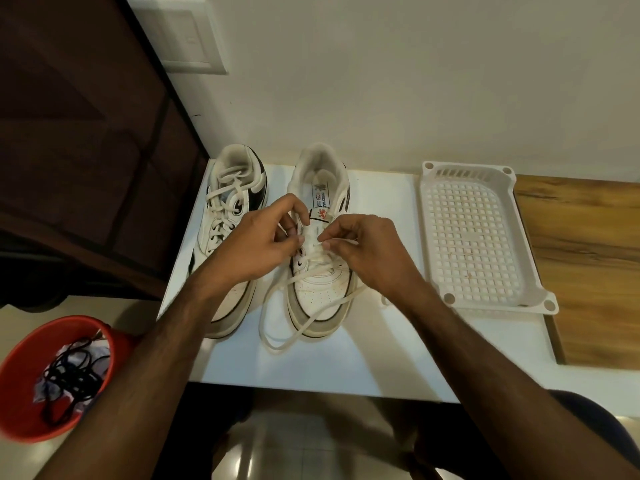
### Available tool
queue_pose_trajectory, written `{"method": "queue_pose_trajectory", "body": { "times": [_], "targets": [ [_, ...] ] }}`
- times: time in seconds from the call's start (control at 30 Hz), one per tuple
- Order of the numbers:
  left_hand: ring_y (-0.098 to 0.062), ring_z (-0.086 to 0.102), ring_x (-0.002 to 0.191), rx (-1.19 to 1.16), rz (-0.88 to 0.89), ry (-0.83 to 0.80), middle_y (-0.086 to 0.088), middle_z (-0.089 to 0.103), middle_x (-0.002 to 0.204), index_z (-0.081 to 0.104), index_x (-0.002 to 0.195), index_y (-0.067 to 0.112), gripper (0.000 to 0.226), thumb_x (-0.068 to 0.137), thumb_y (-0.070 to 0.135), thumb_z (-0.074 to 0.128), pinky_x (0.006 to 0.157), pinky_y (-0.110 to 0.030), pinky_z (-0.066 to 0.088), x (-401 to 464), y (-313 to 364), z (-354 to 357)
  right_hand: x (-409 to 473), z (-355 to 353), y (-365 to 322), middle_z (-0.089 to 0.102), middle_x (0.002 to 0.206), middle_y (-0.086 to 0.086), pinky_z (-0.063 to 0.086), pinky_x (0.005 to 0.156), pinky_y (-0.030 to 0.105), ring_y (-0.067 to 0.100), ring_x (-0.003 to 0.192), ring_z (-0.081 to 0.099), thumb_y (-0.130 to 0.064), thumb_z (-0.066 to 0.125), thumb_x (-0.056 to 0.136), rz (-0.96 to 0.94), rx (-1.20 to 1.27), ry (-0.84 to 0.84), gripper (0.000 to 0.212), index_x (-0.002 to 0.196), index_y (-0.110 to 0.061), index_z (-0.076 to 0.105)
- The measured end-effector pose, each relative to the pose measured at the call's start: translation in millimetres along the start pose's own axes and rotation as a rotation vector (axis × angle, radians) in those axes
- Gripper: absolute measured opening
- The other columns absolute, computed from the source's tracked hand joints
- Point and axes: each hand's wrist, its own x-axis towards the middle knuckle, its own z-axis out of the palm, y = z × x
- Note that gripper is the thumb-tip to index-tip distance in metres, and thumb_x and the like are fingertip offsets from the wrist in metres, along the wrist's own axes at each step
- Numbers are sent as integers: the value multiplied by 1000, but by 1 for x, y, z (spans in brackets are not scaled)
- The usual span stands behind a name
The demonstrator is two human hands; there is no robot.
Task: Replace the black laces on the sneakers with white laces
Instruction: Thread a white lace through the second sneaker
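White lace (304,317): half threaded in the right sneaker (320,244), near the middle of the white table (346,362); loose ends hung over the toe.
Left hand (256,244): pinched the lace at an eyelet.
Right hand (363,251): pinched the other strand.
Risk: an eyelet could be skipped, or the ends come out uneven.
Left sneaker (228,216): at the left edge, already laced white.
Room: black laces (71,375) in a red bucket (20,403) on the floor; white tray (478,237) at the right edge.

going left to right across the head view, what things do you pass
red bucket holding the black laces → left sneaker → right sneaker → white basket → wooden surface
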Motion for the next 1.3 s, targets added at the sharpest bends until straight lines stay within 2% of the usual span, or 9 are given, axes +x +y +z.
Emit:
{"method": "queue_pose_trajectory", "body": {
  "times": [0.1,0.2,0.53,0.77,0.87,0.97,1.1,1.2,1.3],
  "targets": [
    [-22,72,72,-34,-24,-6,0,65,82,59,104,27,25,93,7,69,71,-35,52,-1,1,-2,-2,15,-3,61,98,-8,47,82,21,5,92,60,-16,75,89,-35,-134,41,6,92,-21,77],
    [-17,72,72,-54,-34,-13,0,66,81,58,104,26,24,93,8,69,73,-35,53,-1,1,-3,-4,23,-4,56,98,-11,44,74,19,1,90,54,-22,73,91,-29,-197,70,7,96,-23,78],
    [-14,74,78,-75,-22,-51,-1,69,88,55,105,25,25,94,9,70,87,-46,57,-4,0,-7,-2,26,-7,65,88,-9,53,80,39,9,84,60,-17,79,84,84,-22,96,10,83,-26,78],
    [-22,74,83,-155,-21,-112,-8,66,101,45,110,33,58,81,-2,81,80,-39,62,-7,-7,-13,-5,33,-6,73,84,-13,53,79,25,2,82,65,-9,79,83,27,1,125,14,87,-22,80],
    [-20,72,82,-113,-36,-72,-5,68,99,54,101,23,46,76,3,87,78,-36,62,-5,-12,-10,-5,35,-7,74,83,-9,54,82,22,2,82,68,-3,77,84,18,57,104,17,91,-18,75],
    [-14,70,84,-10,24,-85,4,69,95,67,91,18,26,76,11,88,82,-39,60,-3,-20,-8,-6,32,-6,73,84,-8,52,76,15,-2,85,67,-1,74,87,44,154,72,31,101,-22,56],
    [-9,65,87,134,211,-63,11,66,89,67,85,18,15,84,17,82,73,-22,51,-3,-23,-8,-7,26,-7,73,83,-9,45,70,6,-6,86,65,-6,71,91,57,210,14,29,108,-24,56],
    [-12,63,89,241,322,-5,13,61,90,61,87,20,15,91,14,74,75,-37,53,-4,-25,-7,-5,22,-9,73,87,-8,46,74,12,-3,84,64,-9,71,91,21,187,-30,31,112,-27,59],
    [-17,70,88,71,284,22,7,69,95,56,94,10,9,98,4,61,78,-46,56,-7,-23,-10,-2,19,-9,74,93,-9,53,83,25,2,82,64,-11,73,89,15,125,-69,35,116,-30,59]
  ]
}}
